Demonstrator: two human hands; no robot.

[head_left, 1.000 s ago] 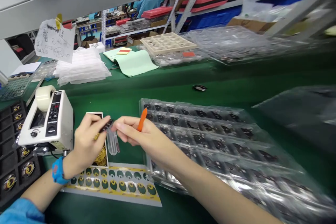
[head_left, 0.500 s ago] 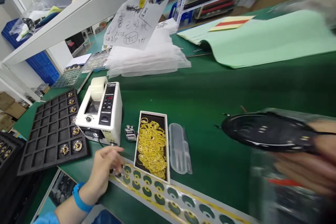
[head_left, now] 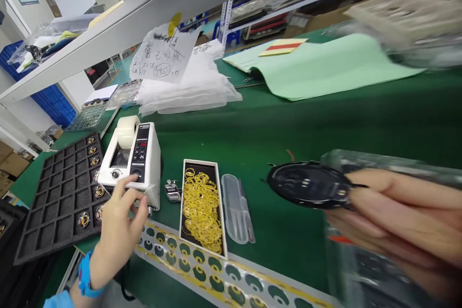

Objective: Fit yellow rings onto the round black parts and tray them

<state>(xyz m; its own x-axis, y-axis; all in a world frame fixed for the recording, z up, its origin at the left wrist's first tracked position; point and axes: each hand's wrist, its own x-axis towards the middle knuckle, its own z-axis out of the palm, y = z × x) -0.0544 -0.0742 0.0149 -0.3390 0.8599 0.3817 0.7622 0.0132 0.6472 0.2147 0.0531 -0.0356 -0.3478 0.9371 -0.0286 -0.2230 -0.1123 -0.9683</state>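
My right hand (head_left: 404,216) holds a dark oval part (head_left: 306,185), with thin wires sticking out at its far end. My left hand (head_left: 124,216), with a blue wristband, is at the front of the white tape dispenser (head_left: 153,163). Its fingers are bent and the thumb and a fingertip come together; a clear edge shows beside them, but what they pinch is unclear. A box of yellow rings (head_left: 202,207) stands between my hands. Below it runs a strip with round cut-outs (head_left: 216,274).
At the left lies a black compartment tray (head_left: 61,197) with round parts. A small metal counter (head_left: 172,191) and a clear plastic case (head_left: 236,209) flank the box. White sheets (head_left: 187,91) and green paper (head_left: 317,70) lie behind. Plastic bags are under my right hand.
My left hand has moved up from the strip to the dispenser front. The dark part and my right hand have come further left into view. The whole view has shifted.
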